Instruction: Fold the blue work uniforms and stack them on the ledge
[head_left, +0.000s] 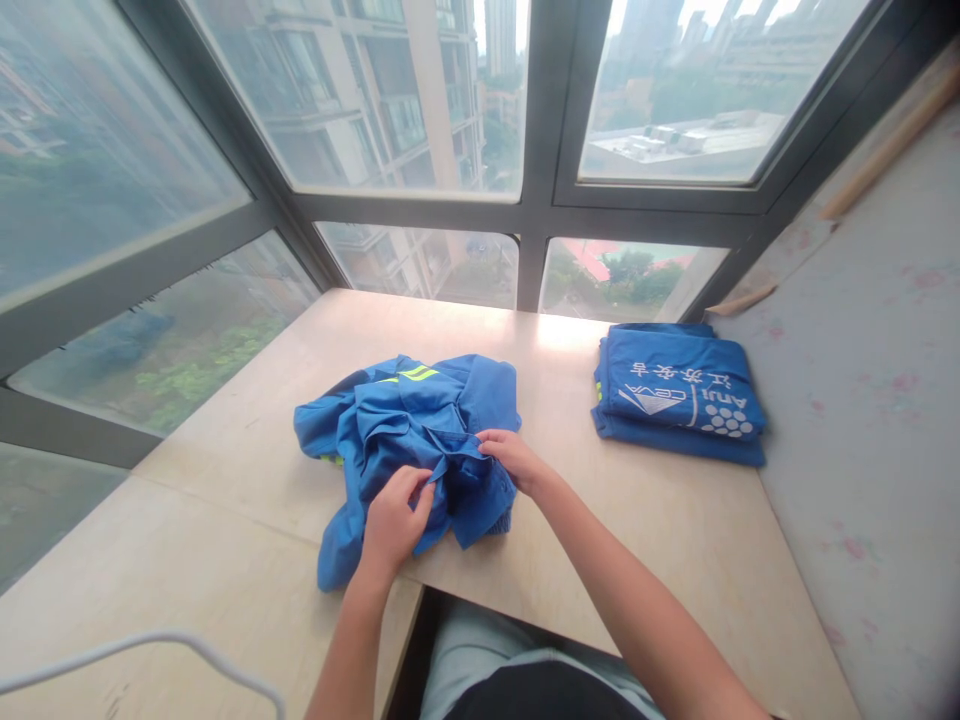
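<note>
A crumpled blue garment point(397, 420) with yellow-green stripes lies on the light wooden tabletop point(555, 560). My left hand point(400, 510) pinches a fold at its near side, fingers closed on the cloth. To the right of it, my right hand point(510, 455) holds the edge of the same garment between thumb and fingers. Part of the cloth between the two hands is lifted into a dark fold. Ribbed blue fabric shows at the garment's lower right.
A folded blue garment stack point(675, 390) with white printing sits at the right, near the patterned wall point(862, 400). Windows with a grey frame point(420, 212) border the far and left sides. A white cable point(180, 636) crosses the lower left.
</note>
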